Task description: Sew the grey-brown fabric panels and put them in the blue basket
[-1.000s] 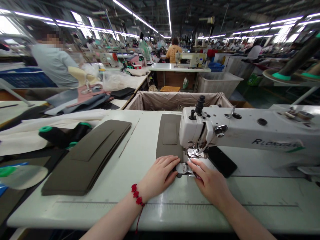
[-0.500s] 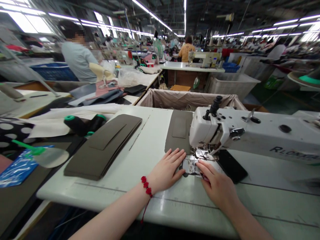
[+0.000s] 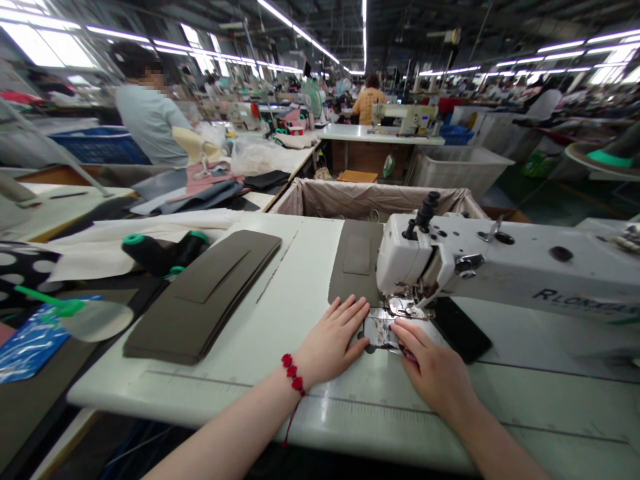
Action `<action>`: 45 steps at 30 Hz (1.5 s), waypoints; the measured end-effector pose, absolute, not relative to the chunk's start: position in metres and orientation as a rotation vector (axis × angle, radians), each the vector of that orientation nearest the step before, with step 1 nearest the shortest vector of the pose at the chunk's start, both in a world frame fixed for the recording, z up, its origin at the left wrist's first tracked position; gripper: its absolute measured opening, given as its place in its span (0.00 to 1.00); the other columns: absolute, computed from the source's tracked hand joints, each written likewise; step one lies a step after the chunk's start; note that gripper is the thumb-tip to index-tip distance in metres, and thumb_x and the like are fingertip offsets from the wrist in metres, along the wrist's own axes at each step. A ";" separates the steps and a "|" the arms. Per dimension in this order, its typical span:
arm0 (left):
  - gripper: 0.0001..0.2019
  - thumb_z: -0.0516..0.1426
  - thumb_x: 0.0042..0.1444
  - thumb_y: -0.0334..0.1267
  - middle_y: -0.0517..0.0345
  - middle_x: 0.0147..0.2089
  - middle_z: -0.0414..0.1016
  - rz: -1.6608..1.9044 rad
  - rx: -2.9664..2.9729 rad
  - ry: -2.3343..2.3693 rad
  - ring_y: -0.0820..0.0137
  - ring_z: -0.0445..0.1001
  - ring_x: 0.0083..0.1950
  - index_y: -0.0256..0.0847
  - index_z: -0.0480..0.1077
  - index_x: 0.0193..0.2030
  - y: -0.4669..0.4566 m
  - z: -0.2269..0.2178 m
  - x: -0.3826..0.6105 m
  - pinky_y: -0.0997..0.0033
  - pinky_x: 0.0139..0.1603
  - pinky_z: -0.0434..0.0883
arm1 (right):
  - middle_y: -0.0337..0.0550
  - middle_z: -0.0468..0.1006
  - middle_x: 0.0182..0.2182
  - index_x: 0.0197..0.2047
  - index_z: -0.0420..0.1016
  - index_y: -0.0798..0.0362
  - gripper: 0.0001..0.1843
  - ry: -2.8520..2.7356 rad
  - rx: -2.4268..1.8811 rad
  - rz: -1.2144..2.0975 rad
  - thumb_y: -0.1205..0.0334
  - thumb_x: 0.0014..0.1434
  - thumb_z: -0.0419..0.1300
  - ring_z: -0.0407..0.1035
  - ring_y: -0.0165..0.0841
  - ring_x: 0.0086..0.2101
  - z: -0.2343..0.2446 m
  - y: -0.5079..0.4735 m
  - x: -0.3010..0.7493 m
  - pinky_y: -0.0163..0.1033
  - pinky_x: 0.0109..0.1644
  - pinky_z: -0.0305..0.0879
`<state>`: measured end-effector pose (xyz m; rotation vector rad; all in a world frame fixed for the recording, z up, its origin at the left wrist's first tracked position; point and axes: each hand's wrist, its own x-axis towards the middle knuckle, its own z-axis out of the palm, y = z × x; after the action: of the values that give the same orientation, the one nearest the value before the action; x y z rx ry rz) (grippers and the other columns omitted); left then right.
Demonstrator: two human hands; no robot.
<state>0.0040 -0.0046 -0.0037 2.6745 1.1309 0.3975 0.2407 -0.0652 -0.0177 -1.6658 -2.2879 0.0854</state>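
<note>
Olive-brown panel (image 3: pixel 356 263) sits at my sewing machine (image 3: pixel 425 257) as my open left hand (image 3: pixel 333 332) flanks a metal plate (image 3: pixel 379 331) and my open right hand (image 3: pixel 427 357) presses its edge.

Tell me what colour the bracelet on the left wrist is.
The bracelet is red, seen best in the head view.

Inspection count, with the white sewing machine (image 3: pixel 450 260) as landmark: one unit was noted. In front of it were one left hand (image 3: pixel 330 340) and one right hand (image 3: pixel 430 363), with one red bracelet (image 3: pixel 292 371) of three beads on the left wrist. Beneath it lay one olive panel (image 3: pixel 355 267). Left of it were one stack of olive panels (image 3: pixel 200 300) and two black thread cones (image 3: pixel 165 257). Behind it were one lined bin (image 3: pixel 370 200) and two co-workers (image 3: pixel 147 120) (image 3: pixel 369 100).
</note>
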 end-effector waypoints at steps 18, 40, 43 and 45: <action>0.31 0.51 0.65 0.49 0.57 0.73 0.46 0.505 2.649 1.137 0.63 0.43 0.74 0.46 0.45 0.71 -0.005 -0.009 0.003 0.53 0.73 0.48 | 0.38 0.65 0.63 0.63 0.63 0.45 0.27 -2.293 -1.666 0.056 0.68 0.61 0.52 0.71 0.37 0.50 -0.018 -0.066 0.239 0.41 0.43 0.74; 0.33 0.47 0.65 0.54 0.50 0.73 0.45 0.482 2.773 1.149 0.60 0.42 0.74 0.39 0.46 0.71 0.000 -0.019 0.006 0.54 0.71 0.49 | 0.39 0.66 0.62 0.61 0.66 0.45 0.24 -2.217 -1.727 0.146 0.64 0.62 0.52 0.69 0.37 0.51 -0.002 -0.070 0.232 0.41 0.53 0.65; 0.34 0.48 0.64 0.56 0.47 0.70 0.53 0.484 2.788 1.230 0.58 0.50 0.72 0.39 0.48 0.70 -0.002 -0.011 0.007 0.54 0.70 0.51 | 0.39 0.67 0.61 0.61 0.67 0.45 0.24 -2.209 -1.743 0.149 0.63 0.62 0.52 0.69 0.37 0.51 -0.002 -0.073 0.231 0.41 0.52 0.65; 0.32 0.45 0.66 0.55 0.43 0.61 0.68 0.506 2.761 1.367 0.58 0.65 0.64 0.36 0.50 0.69 -0.003 -0.001 0.005 0.53 0.68 0.53 | 0.40 0.67 0.61 0.62 0.66 0.45 0.24 -2.204 -1.759 0.146 0.63 0.62 0.52 0.70 0.38 0.51 -0.001 -0.075 0.231 0.41 0.52 0.66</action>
<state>0.0047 -0.0033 -0.0007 2.7612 1.3668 0.5056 0.2309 -0.0745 -0.0011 -1.7594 -2.2036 0.1461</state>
